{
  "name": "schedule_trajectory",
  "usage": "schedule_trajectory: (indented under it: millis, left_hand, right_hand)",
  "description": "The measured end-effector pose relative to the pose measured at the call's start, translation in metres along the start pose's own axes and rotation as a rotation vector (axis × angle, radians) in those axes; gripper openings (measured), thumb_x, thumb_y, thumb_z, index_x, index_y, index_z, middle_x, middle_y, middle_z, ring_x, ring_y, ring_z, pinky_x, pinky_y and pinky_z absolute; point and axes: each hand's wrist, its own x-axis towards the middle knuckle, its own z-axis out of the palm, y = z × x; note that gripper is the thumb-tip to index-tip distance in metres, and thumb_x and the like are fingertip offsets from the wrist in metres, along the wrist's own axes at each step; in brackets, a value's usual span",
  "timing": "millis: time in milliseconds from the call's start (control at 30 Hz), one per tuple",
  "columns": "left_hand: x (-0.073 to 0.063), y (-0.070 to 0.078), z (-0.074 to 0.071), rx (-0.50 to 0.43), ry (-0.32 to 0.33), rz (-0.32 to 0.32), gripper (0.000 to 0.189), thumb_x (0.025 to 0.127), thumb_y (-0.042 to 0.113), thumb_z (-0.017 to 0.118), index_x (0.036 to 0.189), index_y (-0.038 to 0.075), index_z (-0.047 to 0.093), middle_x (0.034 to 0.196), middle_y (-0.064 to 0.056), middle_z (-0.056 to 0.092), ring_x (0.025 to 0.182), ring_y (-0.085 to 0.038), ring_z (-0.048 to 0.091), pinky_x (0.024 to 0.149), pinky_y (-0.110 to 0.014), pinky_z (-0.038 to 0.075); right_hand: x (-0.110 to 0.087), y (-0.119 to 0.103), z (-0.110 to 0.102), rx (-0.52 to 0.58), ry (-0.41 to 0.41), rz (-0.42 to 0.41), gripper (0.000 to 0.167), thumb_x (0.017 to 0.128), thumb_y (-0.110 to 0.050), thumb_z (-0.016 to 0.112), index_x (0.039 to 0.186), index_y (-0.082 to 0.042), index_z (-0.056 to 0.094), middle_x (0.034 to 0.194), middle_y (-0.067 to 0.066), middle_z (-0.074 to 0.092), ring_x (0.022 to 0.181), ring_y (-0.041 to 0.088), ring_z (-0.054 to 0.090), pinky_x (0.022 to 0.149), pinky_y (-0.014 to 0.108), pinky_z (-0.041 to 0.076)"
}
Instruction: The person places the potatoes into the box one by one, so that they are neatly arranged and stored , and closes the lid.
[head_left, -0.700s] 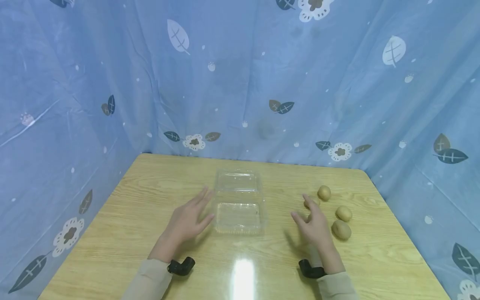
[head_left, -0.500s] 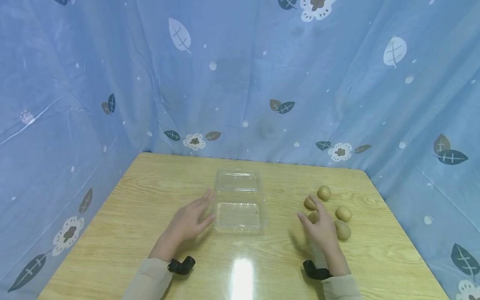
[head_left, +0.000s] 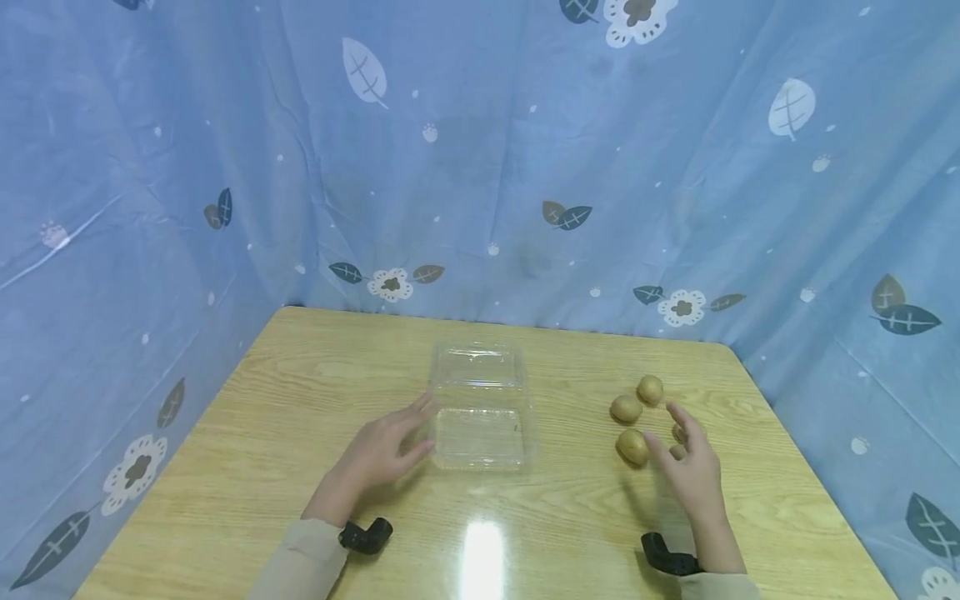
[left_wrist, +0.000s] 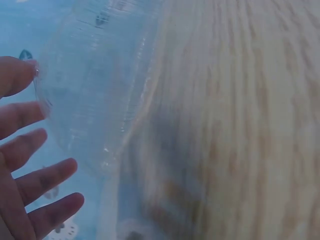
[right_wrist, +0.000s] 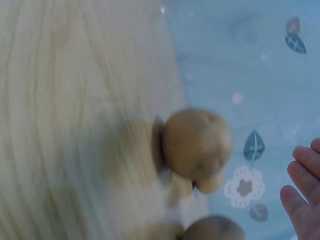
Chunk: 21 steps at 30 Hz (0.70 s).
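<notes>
A clear plastic clamshell box (head_left: 480, 440) lies in the middle of the table, its lid (head_left: 477, 364) folded back. My left hand (head_left: 381, 448) is at the box's left side; in the left wrist view its thumb and a finger touch the rim (left_wrist: 42, 95), with the other fingers spread. Over on the right, my right hand (head_left: 693, 477) hovers with fingers apart above two potatoes, partly hiding them. One potato (head_left: 632, 447) sits just left of its thumb; another potato (head_left: 626, 408) and a third potato (head_left: 651, 390) lie farther back. The right wrist view shows a potato (right_wrist: 196, 144) close by.
Everything lies on a wood-grain table (head_left: 322, 354). A blue patterned curtain (head_left: 480, 167) hangs along its back and both sides. Light glares off the tabletop near the front. Each wrist wears a black device (head_left: 366, 536).
My right hand has moved right, from beside the left potatoes to over the right-hand pair, uncovering the left ones. My left hand has barely shifted; the box stays put.
</notes>
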Motion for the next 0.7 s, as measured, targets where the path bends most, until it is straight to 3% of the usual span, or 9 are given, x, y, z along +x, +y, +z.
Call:
schedule_trajectory:
  millis: [67, 167, 700]
  left_hand:
    - [-0.001, 0.0, 0.001, -0.007, 0.004, 0.003, 0.055, 0.092, 0.037, 0.059, 0.142, 0.018, 0.045, 0.152, -0.002, 0.034, 0.125, -0.03, 0.052, 0.1, -0.049, 0.047]
    - [-0.002, -0.001, 0.002, -0.019, 0.003, 0.006, 0.055, 0.092, 0.038, 0.058, 0.141, 0.017, 0.046, 0.152, -0.002, 0.034, 0.126, -0.03, 0.052, 0.101, -0.049, 0.046]
    - [-0.004, -0.005, 0.011, -0.182, -0.002, 0.029, 0.047, 0.093, 0.029, 0.058, 0.134, 0.007, 0.053, 0.15, -0.011, 0.036, 0.129, -0.032, 0.047, 0.106, -0.047, 0.041]
  right_hand:
    - [-0.002, 0.003, -0.005, 0.009, 0.015, 0.011, 0.065, 0.093, -0.024, 0.06, 0.147, -0.004, 0.029, 0.15, 0.022, 0.033, 0.132, 0.049, 0.033, 0.11, 0.023, 0.037]
    - [-0.005, 0.008, -0.012, 0.023, 0.04, 0.033, 0.066, 0.093, -0.023, 0.06, 0.148, -0.004, 0.028, 0.15, 0.022, 0.032, 0.136, 0.044, 0.03, 0.094, -0.008, 0.022]
    - [-0.014, 0.042, -0.036, -0.002, 0.129, 0.227, 0.07, 0.095, -0.029, 0.057, 0.15, -0.005, 0.021, 0.154, 0.021, 0.025, 0.143, 0.032, 0.021, 0.094, -0.01, 0.016]
